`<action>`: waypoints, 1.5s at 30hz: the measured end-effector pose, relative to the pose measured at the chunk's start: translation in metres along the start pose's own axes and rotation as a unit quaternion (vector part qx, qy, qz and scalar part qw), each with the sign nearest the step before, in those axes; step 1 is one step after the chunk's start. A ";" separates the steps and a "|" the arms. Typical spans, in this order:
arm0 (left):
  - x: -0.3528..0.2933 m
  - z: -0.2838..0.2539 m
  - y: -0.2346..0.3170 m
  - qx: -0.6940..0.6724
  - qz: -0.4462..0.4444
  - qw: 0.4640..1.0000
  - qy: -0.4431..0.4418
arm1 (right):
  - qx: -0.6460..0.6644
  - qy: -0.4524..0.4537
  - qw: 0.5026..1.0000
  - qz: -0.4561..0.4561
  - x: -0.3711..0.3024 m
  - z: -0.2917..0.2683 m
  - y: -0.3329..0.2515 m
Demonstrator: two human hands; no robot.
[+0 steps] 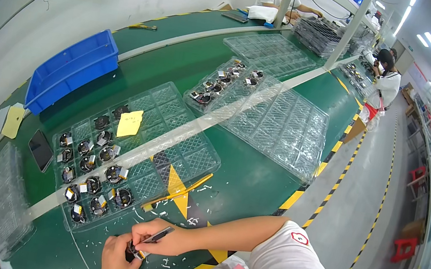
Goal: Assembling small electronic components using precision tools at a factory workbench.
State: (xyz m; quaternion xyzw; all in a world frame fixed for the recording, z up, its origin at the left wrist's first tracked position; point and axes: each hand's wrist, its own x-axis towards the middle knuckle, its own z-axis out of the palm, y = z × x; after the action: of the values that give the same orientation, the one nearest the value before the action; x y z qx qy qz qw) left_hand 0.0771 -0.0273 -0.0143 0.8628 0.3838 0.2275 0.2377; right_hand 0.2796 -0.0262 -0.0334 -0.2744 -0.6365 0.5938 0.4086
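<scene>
Near the front edge of the green table, my left hand [115, 261] is closed around a small round black electronic part [137, 253], partly covered by fingers. My right hand [169, 240] grips a slim grey hand tool [160, 233] and presses down at that part; the tool's tip is hidden, so its exact kind cannot be told. Just beyond my hands lies a clear plastic compartment tray [189, 158]. Several similar round black parts [122, 197] with wires and white blocks fill its left cells. A yellow slender tool [179, 191] rests by the tray's near edge.
White scraps [192, 221] litter the table. A yellow note [129, 123] lies on the tray; a phone [41, 150] and blue bin [74, 73] are to the left. More clear trays [283, 128] spread farther right. Two people [384, 84] work beyond, and a metal post [349, 29] stands there.
</scene>
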 end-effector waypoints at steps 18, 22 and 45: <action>0.006 -0.001 0.000 -0.008 0.005 1.000 -0.005 | 0.046 0.026 0.998 0.021 0.001 -0.001 0.002; -0.003 0.000 -0.001 -0.013 0.017 1.000 -0.008 | 0.057 0.035 0.998 0.020 -0.003 0.004 0.005; 0.000 0.005 -0.022 -0.116 0.035 0.992 0.027 | -0.104 0.043 0.993 0.046 -0.003 -0.004 -0.001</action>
State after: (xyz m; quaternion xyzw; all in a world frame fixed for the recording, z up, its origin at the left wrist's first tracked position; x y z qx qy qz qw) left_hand 0.0680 -0.0158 -0.0311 0.8359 0.3309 0.3017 0.3174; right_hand 0.2852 -0.0268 -0.0333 -0.3699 -0.6634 0.5303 0.3767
